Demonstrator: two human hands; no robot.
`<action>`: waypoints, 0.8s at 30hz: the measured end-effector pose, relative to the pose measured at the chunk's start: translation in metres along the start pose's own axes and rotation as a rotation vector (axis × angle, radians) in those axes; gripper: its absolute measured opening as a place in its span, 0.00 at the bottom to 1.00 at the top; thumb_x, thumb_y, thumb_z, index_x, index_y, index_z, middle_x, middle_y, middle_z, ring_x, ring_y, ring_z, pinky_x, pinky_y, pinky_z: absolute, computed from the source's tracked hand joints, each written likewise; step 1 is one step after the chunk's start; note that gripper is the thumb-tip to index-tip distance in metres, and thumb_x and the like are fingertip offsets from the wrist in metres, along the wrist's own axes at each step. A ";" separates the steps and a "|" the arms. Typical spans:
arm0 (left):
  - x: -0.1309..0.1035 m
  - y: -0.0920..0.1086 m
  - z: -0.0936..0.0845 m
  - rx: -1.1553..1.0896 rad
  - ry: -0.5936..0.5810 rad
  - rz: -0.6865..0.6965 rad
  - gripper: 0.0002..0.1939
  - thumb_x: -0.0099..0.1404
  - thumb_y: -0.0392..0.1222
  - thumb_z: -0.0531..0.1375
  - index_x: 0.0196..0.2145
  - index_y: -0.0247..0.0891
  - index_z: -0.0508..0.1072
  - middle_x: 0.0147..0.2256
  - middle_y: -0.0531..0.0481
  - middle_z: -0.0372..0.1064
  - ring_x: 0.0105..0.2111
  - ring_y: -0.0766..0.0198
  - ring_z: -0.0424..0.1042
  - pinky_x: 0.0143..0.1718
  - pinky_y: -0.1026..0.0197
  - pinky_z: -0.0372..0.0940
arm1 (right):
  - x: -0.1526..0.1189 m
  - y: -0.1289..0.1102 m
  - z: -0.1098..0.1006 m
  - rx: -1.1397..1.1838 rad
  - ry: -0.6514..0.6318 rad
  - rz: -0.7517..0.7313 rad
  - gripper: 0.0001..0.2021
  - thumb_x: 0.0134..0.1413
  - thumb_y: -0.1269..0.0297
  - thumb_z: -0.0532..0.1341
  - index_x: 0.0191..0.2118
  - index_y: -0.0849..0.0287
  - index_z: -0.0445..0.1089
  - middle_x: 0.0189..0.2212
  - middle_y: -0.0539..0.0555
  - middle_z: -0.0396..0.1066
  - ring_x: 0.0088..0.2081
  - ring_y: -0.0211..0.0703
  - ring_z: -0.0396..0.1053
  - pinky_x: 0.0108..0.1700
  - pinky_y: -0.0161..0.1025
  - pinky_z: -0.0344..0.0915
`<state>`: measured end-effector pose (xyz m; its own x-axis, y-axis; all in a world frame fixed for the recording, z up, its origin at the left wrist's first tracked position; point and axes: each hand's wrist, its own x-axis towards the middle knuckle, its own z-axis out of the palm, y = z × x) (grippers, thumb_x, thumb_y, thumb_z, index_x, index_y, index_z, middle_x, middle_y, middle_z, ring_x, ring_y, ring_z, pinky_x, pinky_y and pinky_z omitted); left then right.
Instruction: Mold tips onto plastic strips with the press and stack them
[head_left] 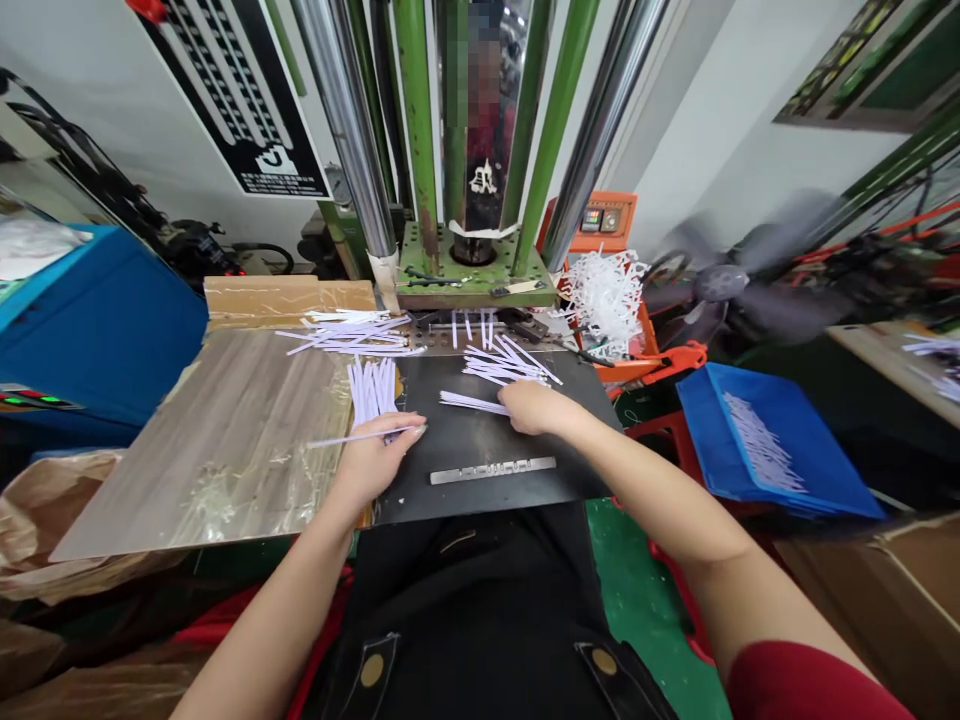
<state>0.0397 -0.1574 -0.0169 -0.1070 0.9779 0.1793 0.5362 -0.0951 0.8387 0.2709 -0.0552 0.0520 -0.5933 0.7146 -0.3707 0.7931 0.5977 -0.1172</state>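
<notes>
My left hand [369, 462] is closed in a pinch on one thin lavender strip [336, 440], which lies level and points left past the fingers. Just beyond it, a bunch of upright-lying strips [372, 385] rests at the seam of the two boards. My right hand [534, 408] has its fingers wrapped round the end of a small bundle of lavender strips [472, 403] on the black work surface [420, 490]. Behind that hand is a loose pile of strips [504, 360]. Between me and the hands lies a notched metal bar [493, 470].
A green press [476, 290] with steel columns stands ahead, several strips in its lower tooling. White scrap [606, 300] fills an orange container at right. A fan [724, 283] spins beyond a blue bin [832, 480] of strips. More strips [349, 332] lie on the left board [247, 420].
</notes>
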 end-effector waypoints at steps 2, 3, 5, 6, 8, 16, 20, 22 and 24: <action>-0.013 0.011 0.006 -0.034 -0.045 0.057 0.12 0.62 0.50 0.62 0.35 0.40 0.81 0.39 0.46 0.79 0.39 0.58 0.78 0.43 0.57 0.74 | -0.015 0.015 0.012 0.168 0.008 -0.003 0.07 0.50 0.80 0.61 0.34 0.64 0.72 0.32 0.57 0.75 0.35 0.48 0.76 0.38 0.37 0.71; -0.019 0.017 0.012 -0.030 -0.085 0.101 0.10 0.63 0.48 0.62 0.35 0.41 0.80 0.39 0.47 0.79 0.39 0.59 0.78 0.44 0.58 0.73 | -0.023 0.020 0.020 0.333 0.022 -0.020 0.06 0.52 0.78 0.60 0.34 0.62 0.71 0.29 0.53 0.74 0.31 0.44 0.75 0.34 0.35 0.70; -0.029 0.027 0.027 0.005 -0.158 0.226 0.08 0.66 0.44 0.60 0.36 0.42 0.79 0.37 0.50 0.79 0.39 0.62 0.78 0.47 0.59 0.72 | -0.037 0.026 0.036 0.746 0.075 -0.082 0.03 0.54 0.74 0.59 0.34 0.60 0.67 0.24 0.47 0.68 0.24 0.38 0.70 0.28 0.32 0.68; -0.032 0.030 0.034 0.029 -0.181 0.296 0.08 0.68 0.42 0.58 0.37 0.42 0.78 0.37 0.51 0.78 0.38 0.64 0.77 0.50 0.59 0.71 | -0.044 0.026 0.044 0.933 0.109 -0.115 0.02 0.54 0.72 0.59 0.34 0.60 0.67 0.23 0.46 0.66 0.23 0.37 0.69 0.27 0.32 0.68; -0.034 0.032 0.046 0.077 -0.208 0.404 0.07 0.70 0.40 0.56 0.38 0.41 0.75 0.35 0.53 0.77 0.37 0.66 0.76 0.56 0.57 0.67 | -0.055 0.025 0.060 1.161 0.174 -0.157 0.03 0.53 0.67 0.61 0.34 0.60 0.67 0.23 0.46 0.65 0.23 0.36 0.67 0.26 0.32 0.68; -0.017 0.054 0.045 0.264 -0.451 0.461 0.03 0.68 0.34 0.51 0.36 0.41 0.62 0.29 0.59 0.67 0.27 0.70 0.67 0.63 0.45 0.57 | -0.073 0.018 0.087 1.054 0.475 -0.107 0.05 0.54 0.64 0.62 0.33 0.61 0.71 0.24 0.49 0.69 0.25 0.38 0.66 0.28 0.33 0.63; -0.013 0.073 0.040 0.382 -0.521 0.438 0.05 0.65 0.32 0.49 0.35 0.41 0.59 0.28 0.58 0.66 0.29 0.68 0.68 0.62 0.44 0.59 | -0.079 0.015 0.084 0.838 0.593 -0.283 0.03 0.59 0.69 0.60 0.33 0.58 0.71 0.31 0.53 0.73 0.33 0.42 0.71 0.38 0.38 0.66; -0.014 0.079 0.040 0.450 -0.549 0.436 0.06 0.64 0.30 0.49 0.35 0.41 0.59 0.28 0.57 0.66 0.29 0.67 0.69 0.61 0.45 0.59 | -0.083 0.013 0.083 0.782 0.608 -0.369 0.04 0.61 0.71 0.58 0.36 0.57 0.70 0.34 0.54 0.73 0.36 0.43 0.71 0.40 0.38 0.66; -0.015 0.083 0.041 0.519 -0.591 0.427 0.07 0.64 0.30 0.48 0.35 0.41 0.60 0.28 0.56 0.67 0.29 0.66 0.70 0.60 0.46 0.60 | -0.086 0.010 0.081 0.728 0.598 -0.435 0.06 0.62 0.73 0.55 0.38 0.58 0.68 0.36 0.56 0.72 0.37 0.44 0.70 0.41 0.38 0.66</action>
<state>0.1197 -0.1718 0.0287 0.5599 0.8285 0.0085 0.7585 -0.5167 0.3972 0.3411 -0.1396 0.0076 -0.6618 0.6724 0.3314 0.2677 0.6249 -0.7333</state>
